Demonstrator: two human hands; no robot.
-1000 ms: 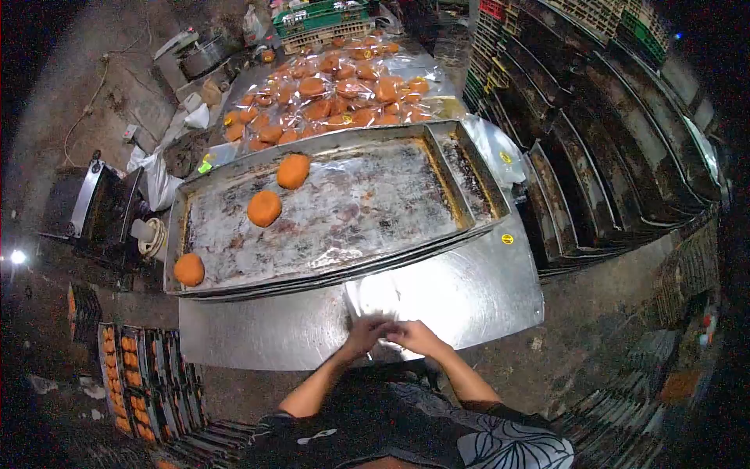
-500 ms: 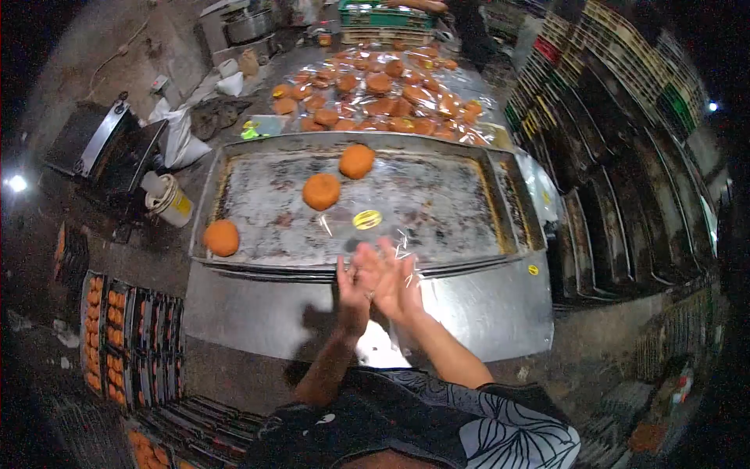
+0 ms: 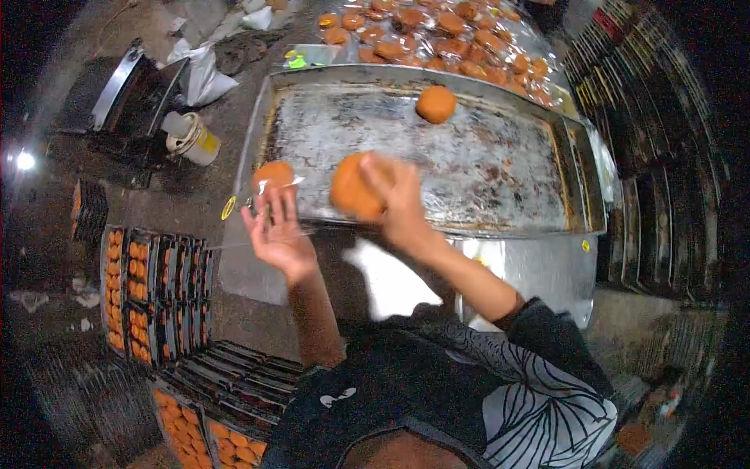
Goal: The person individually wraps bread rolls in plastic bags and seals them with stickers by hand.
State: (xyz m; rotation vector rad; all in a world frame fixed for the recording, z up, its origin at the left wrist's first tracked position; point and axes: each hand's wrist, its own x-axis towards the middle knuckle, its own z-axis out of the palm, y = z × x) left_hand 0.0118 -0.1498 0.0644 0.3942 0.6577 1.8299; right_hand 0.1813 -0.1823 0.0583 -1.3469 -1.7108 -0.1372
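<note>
My right hand (image 3: pixel 400 195) is closed around a round orange-brown bun (image 3: pixel 355 187), lifted over the front edge of the metal tray (image 3: pixel 312 74); both are smeared by motion. My left hand (image 3: pixel 283 238) has its palm up and fingers spread. Around its fingertips lies a clear plastic bag, mostly see-through, whose yellow label (image 3: pixel 228 207) shows to the left; how the bag rests on the hand is hard to make out. Just beyond these fingers a second bun (image 3: pixel 273 177) sits in the tray's near left corner. A third bun (image 3: pixel 435 104) rests near the tray's far side.
Behind the tray lies a pile of bagged buns (image 3: pixel 449 47). A metal table (image 3: pixel 539 270) carries the tray. Racks of dark trays (image 3: pixel 656 172) stand at right. On the left are a white bucket (image 3: pixel 195 142) and stacked trays of buns (image 3: pixel 137 289).
The view has shifted. My hands, close together over the plastic bag before, are now apart. My right hand has taken a bun from the tray, while the bag has moved left with my left hand.
</note>
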